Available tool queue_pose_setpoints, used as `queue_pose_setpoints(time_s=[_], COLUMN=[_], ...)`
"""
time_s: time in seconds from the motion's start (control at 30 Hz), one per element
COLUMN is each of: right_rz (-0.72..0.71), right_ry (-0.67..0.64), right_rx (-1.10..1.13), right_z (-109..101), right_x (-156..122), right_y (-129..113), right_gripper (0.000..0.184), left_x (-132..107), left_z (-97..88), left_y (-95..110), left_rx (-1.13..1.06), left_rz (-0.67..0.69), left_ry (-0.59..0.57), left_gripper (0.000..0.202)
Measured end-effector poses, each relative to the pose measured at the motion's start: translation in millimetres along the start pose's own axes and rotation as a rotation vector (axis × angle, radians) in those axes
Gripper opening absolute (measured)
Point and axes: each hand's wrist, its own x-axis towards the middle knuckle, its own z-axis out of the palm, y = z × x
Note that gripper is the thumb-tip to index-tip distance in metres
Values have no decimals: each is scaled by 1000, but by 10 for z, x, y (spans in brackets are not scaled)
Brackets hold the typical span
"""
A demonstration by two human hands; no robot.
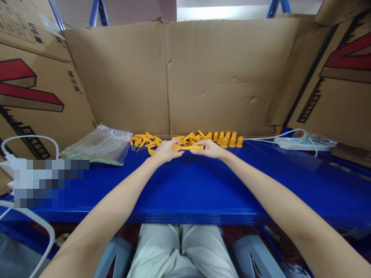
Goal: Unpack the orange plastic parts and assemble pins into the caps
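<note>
Between my two hands is a slim yellow plastic part (188,148), held roughly level just above the blue table. My left hand (165,151) is closed on its rounded left end. The fingers of my right hand (213,149) pinch its thicker, cylinder-like right end. I cannot tell whether it is one piece or two joined ones. Just behind my hands lie loose yellow plastic pieces (189,136). Left of them is a heap of yellow branched pieces (146,139) with small metal chains. To the right, several yellow cup-shaped pieces (224,142) stand in rows.
A clear plastic bag (101,144) lies on the blue table (188,185) at the left. Cardboard (220,77) walls in the back and sides. A white power strip (304,143) with cables sits at the right. White cables and a blurred-out object (43,181) are at the left.
</note>
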Motion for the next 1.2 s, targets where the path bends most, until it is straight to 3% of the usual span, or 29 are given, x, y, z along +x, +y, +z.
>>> queue_pose_setpoints(time_s=[0.13,0.27,0.8,1.2], right_rz=[-90,-123,-78,-36], right_ry=[83,150,158,132], right_rx=[-54,-108,-152,7], right_z=[29,42,26,11], right_x=[6,16,8,34], right_y=[4,60,71,100], right_gripper=[35,39,32,31], left_x=[3,5,35,34], left_z=[-7,-13,35,-9], left_y=[-22,-59,-161,-114], left_rx=[22,-23,-87,-16], left_rz=[-18,-40,-53,-62], left_ry=[13,-36,-83,-98], left_gripper=[35,32,30,32])
